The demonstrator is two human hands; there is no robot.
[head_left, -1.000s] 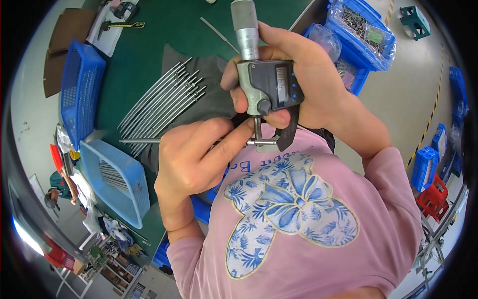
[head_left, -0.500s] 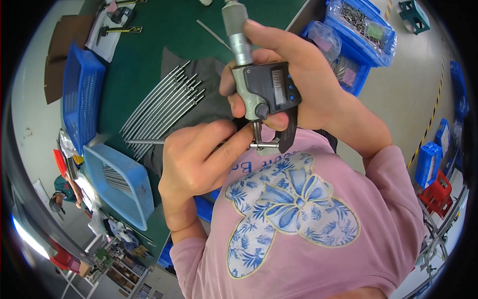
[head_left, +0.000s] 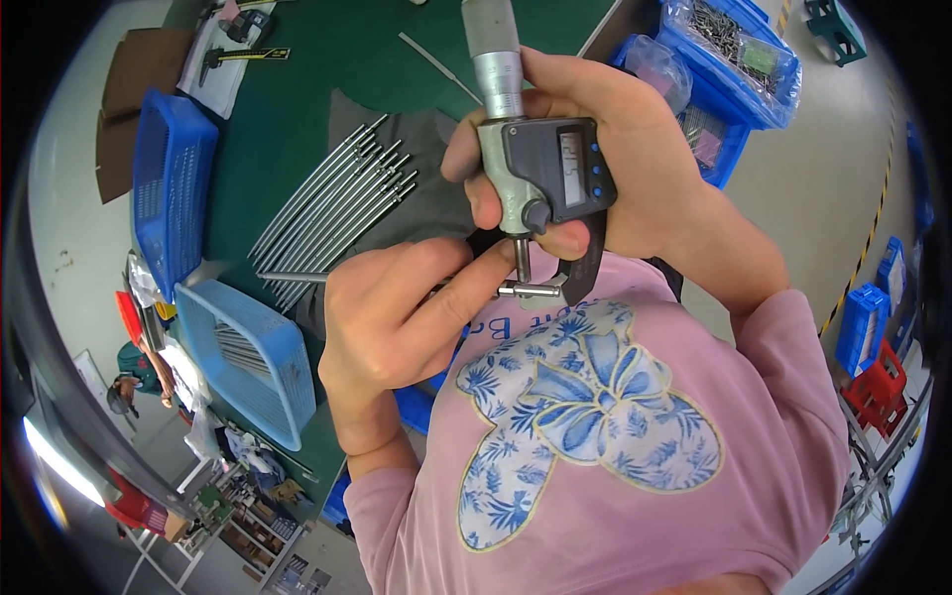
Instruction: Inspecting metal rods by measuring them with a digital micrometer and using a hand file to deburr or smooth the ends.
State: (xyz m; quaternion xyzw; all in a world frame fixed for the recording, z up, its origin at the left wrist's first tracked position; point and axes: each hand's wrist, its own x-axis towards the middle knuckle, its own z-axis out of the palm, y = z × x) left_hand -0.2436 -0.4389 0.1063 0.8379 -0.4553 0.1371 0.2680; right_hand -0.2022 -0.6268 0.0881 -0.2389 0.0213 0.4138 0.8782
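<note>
My right hand (head_left: 630, 139) is wrapped round a digital micrometer (head_left: 516, 188), with its thimble pointing up and its C-shaped frame below. Between finger and thumb my left hand (head_left: 382, 317) pinches a thin metal rod (head_left: 540, 292). The rod's stepped end lies across the micrometer's jaw, under the spindle; whether the spindle presses on it I cannot tell. Its other end sticks out to the left of my hand. Beside that hand, several similar shiny rods (head_left: 332, 203) lie in a row on a dark grey cloth (head_left: 436, 149).
The cloth lies on a green table (head_left: 327, 55). Two blue baskets stand at the left, one upright (head_left: 171, 188) and a lighter one (head_left: 297, 367) with rods inside. Calipers (head_left: 238, 55) rest on paper at the back left. Blue bins (head_left: 739, 119) of metal parts stand at the right.
The reading on the micrometer's display is different. Both hands, with the micrometer and rod, sit slightly farther right in the picture as the whole view has shifted a little.
</note>
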